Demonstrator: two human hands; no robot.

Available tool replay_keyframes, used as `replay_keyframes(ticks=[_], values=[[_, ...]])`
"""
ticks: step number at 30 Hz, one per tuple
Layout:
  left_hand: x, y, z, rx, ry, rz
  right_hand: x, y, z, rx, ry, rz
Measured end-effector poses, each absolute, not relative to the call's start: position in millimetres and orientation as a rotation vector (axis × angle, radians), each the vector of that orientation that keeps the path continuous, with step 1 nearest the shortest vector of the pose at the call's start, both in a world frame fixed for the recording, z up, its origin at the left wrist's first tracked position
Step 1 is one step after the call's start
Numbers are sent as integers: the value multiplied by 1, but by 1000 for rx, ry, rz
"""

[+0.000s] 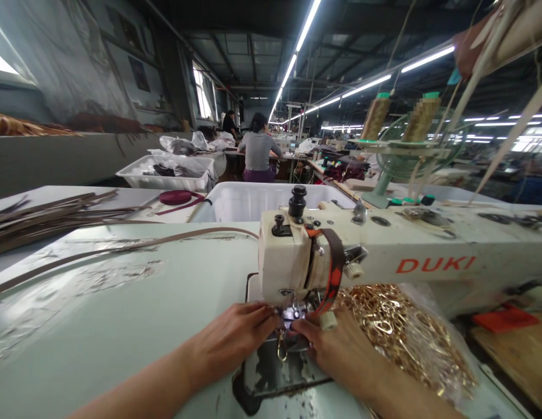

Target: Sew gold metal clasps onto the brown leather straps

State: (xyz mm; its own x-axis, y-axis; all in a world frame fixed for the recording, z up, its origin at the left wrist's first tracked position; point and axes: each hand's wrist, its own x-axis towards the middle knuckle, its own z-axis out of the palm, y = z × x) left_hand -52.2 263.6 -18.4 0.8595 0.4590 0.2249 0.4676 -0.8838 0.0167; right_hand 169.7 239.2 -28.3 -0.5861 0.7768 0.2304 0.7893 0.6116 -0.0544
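A white sewing machine (282,256) lettered DUKI stands in front of me, its needle area lit. My left hand (248,329) lies left of the presser foot (294,313), fingers bent and pressed together at the sewing spot. My right hand (340,343) is closed on the other side, thumb and index finger close to the foot. What the fingertips pinch is hidden. A gold snap hook (282,346) hangs between both hands, over the worn metal plate (275,372). A dark strap with orange marks (336,267) loops down the machine head towards my right hand.
A heap of gold snap hooks (384,314) in clear plastic lies right of my right hand. A long brown strap (122,247) crosses the table. Behind stand a white bin (271,192), a maroon webbing roll (174,198), thread cones (375,116) and a seated person (258,151).
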Motion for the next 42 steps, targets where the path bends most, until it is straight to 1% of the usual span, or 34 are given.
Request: replay_keyframes(ticks=[5, 12, 15, 17, 19, 22, 24, 26, 31, 38, 40, 42], values=[[-52, 263, -22, -2949, -753, -391, 182, 244, -12, -1290, -2643, -151], [-51, 263, -28, -2931, -754, -401, 202, 253, -2, -854, -2851, -126], [-51, 263, -29, -2944, -750, -406, 208, 259, 1, -795, -2889, -71], [-52, 263, -30, -2948, -747, -423, 209, 261, 4, -868, -2896, -33], [-52, 263, -30, -2949, -751, -438, 205, 258, 5, -1056, -2852, -23], [-52, 263, -28, -2941, -756, -438, 191, 249, 2, -1392, -2675, -92], [-52, 263, -26, -2941, -757, -435, 181, 244, -2, -1504, -2554, -139], [-51, 262, -24, -2951, -763, -442, 174, 243, -7, -1539, -2481, -140], [-52, 263, -22, -3023, -843, -505, 171, 248, -15, -1525, -2441, -17], [-60, 286, -25, -3208, -1081, -816, 167, 254, -24, -1442, -2496, 164], [-58, 294, -26, -3228, -1061, -781, 164, 256, -26, -1451, -2465, 177], [-55, 299, -27, -3227, -934, -708, 162, 257, -26, -1433, -2453, 223]])
